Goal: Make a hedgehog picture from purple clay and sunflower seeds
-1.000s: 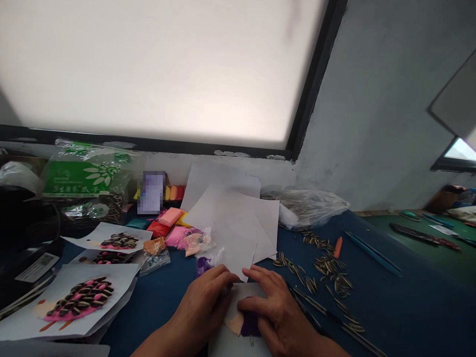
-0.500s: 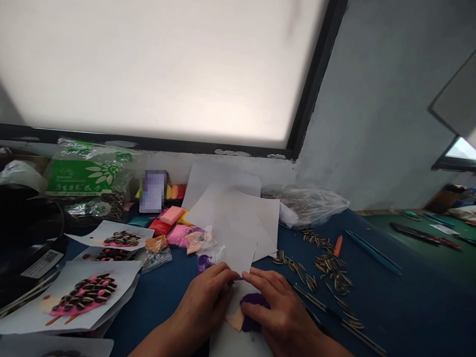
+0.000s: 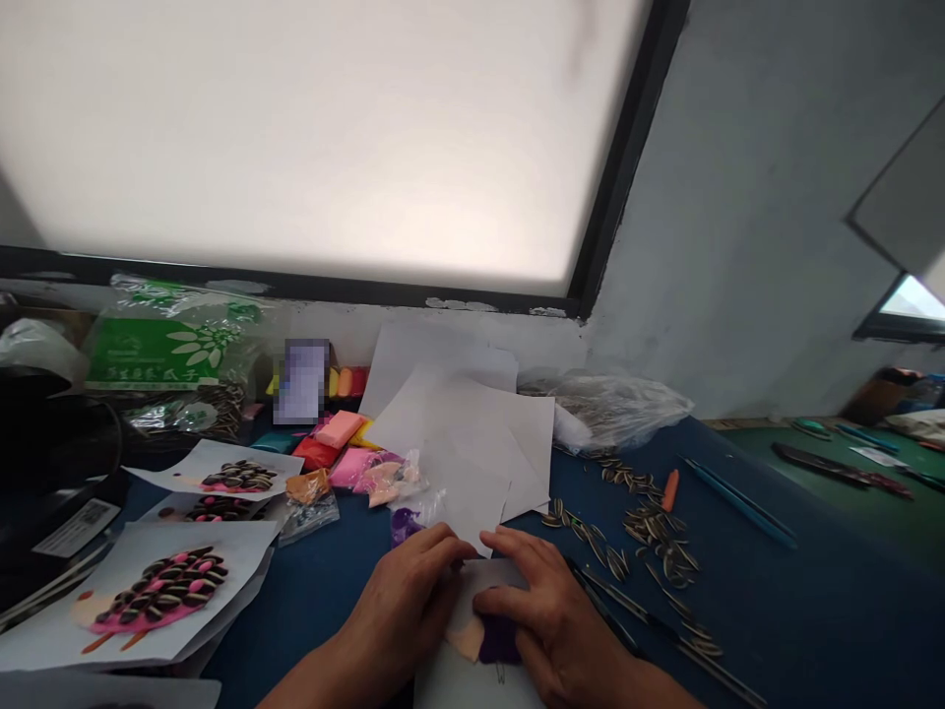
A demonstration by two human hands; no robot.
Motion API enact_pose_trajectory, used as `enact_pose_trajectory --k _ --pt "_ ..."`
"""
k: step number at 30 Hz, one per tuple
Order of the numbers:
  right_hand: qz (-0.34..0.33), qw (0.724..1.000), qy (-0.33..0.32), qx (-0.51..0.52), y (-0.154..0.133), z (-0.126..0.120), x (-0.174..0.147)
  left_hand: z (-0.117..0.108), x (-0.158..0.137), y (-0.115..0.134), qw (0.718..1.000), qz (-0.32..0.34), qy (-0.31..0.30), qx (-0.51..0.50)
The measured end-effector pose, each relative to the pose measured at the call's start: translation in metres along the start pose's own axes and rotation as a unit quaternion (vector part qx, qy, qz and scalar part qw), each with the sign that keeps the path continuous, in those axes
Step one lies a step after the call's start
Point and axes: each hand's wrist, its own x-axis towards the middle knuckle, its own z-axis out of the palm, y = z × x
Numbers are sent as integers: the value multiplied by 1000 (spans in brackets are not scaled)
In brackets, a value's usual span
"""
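several fingers of our right hand (image 3: 552,612) rest apart on purple clay (image 3: 499,642), while our left hand (image 3: 410,599) curls at the ten o'clock of the white card (image 3: 472,687), its grip we cannot tell.

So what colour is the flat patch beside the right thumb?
This flat patch is dark purple, in the head view.

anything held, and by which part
Cannot tell if anything's gripped: right hand on the purple clay, left hand at the left edge of the paper beneath.

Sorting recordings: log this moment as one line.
left hand: at white card; right hand: on purple clay; peach clay: touching purple clay; sunflower seeds: loose, to right
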Motion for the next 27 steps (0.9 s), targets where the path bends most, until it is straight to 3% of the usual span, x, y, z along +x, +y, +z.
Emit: enact_pose_trajectory --k 17,24,27 --pt "-14 1000 4 5 -3 -9 3 0 0 -1 1000 0 -1 -7" --pt "-31 995 96 -29 10 4 -4 1 0 -2 1000 -4 -7 -8" --pt "-56 992 92 -65 10 4 -4 1 -1 -3 1000 -3 -4 -5"
